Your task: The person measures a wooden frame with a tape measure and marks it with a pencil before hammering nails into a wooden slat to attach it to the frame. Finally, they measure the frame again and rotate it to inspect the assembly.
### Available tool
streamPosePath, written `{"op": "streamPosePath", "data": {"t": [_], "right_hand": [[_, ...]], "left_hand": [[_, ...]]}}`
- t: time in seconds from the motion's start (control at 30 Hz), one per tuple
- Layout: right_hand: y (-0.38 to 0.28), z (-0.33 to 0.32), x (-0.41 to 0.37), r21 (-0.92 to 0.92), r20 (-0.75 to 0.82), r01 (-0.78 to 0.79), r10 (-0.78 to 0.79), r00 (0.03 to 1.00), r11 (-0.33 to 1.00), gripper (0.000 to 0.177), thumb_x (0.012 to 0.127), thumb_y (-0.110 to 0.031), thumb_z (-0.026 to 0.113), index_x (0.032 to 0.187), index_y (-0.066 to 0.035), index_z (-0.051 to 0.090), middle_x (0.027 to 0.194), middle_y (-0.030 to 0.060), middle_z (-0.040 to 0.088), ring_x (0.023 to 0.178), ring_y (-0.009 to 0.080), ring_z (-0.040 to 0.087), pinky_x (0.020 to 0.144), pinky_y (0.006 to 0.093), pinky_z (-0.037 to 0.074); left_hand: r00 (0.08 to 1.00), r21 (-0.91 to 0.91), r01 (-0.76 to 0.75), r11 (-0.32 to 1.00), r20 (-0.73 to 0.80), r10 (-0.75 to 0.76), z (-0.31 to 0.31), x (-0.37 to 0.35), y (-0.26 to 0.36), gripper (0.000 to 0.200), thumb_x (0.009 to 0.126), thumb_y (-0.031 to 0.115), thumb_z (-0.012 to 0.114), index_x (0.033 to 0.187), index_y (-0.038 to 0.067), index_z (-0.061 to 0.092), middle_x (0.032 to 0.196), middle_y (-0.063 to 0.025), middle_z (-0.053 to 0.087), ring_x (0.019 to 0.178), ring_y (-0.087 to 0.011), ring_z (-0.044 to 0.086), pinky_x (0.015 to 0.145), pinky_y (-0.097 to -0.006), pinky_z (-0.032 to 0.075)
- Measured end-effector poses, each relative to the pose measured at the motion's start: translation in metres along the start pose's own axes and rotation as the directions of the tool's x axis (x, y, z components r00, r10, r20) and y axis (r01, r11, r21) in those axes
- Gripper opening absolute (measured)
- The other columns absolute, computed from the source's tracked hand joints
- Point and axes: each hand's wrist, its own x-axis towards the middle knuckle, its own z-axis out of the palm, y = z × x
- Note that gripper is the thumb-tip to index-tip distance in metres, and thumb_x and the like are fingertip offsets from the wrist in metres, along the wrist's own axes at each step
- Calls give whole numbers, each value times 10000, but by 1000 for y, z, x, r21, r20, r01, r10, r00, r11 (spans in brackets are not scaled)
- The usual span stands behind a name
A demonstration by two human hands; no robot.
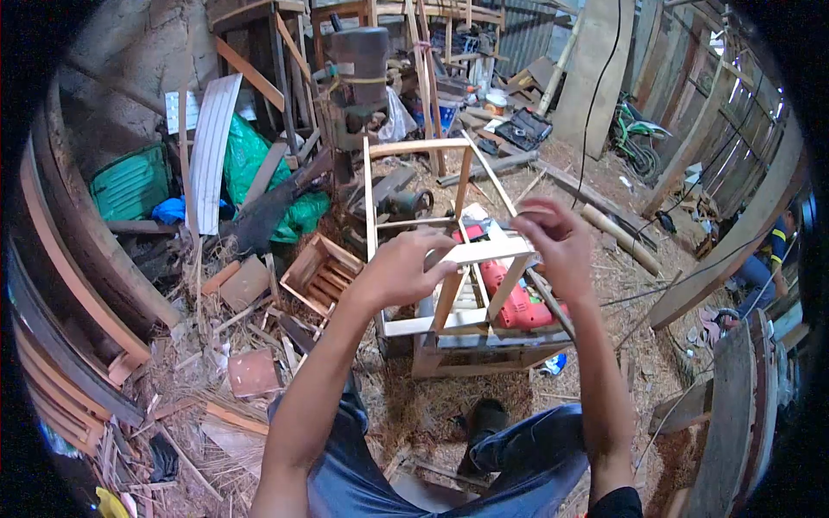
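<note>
My left hand [404,269] pinches the left end of a pale wooden slat [488,252] between thumb and fingers. The slat lies across the top of a small wooden frame [466,173] made of thin light bars. By the slat's right end is my right hand [557,246], slightly blurred, with its fingers curled in toward the thumb; whatever it may pinch is too small to make out. Beneath the slat, a red power tool [522,302] rests on a low wooden workbench [458,367], partly hidden by the frame's bars.
A wooden crate [298,293] sits left of the workbench. Wood offcuts and shavings cover the ground. A black tool case [522,128] lies open farther back. A dark cable [602,78] hangs at the upper right. Another person [764,263] crouches at the far right, near a wooden post [734,246].
</note>
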Motion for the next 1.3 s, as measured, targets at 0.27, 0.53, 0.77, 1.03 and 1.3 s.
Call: {"op": "streamPosePath", "data": {"t": [0.27,0.53,0.77,1.03,1.3], "right_hand": [[17,41,-15,-159,168,78,-51,984,984,167,767,25,646,929,-3,675,854,88,705,819,115,671,728,254,531],[16,43,-13,-236,221,96,-43,974,967,165,775,-19,671,936,-44,696,828,75,709,786,127,684,701,263,538],[14,42,-12,-243,236,76,-17,972,967,133,780,-35,682,912,-40,701,833,71,711,784,127,684,695,263,542],[7,40,-9,-372,324,333,-215,921,866,144,743,-46,720,879,-91,719,830,65,685,734,161,657,644,291,527],[22,5,-6,-341,78,313,-305,949,886,222,793,1,627,995,-72,681,869,72,694,752,136,638,645,266,488]], "left_hand": [[1000,44,6,999,14,-6,0,-1,-2,364,829,259,657,1074,-6,609,958,-184,631,921,-332,607,798,-387,465],[1000,41,-6,999,21,5,-1,-1,-1,363,825,253,650,1083,2,604,953,-180,633,904,-339,610,781,-387,473],[999,64,31,997,34,-33,1,-1,1,355,832,250,642,1082,1,602,951,-184,632,888,-335,617,765,-390,474],[1000,71,-2,997,-11,3,2,-2,1,334,834,255,641,1060,12,613,936,-188,637,885,-347,617,759,-403,477],[999,47,32,998,39,-34,-2,0,4,316,848,233,627,1066,5,606,1050,-178,633,990,-329,603,846,-383,463]]}}
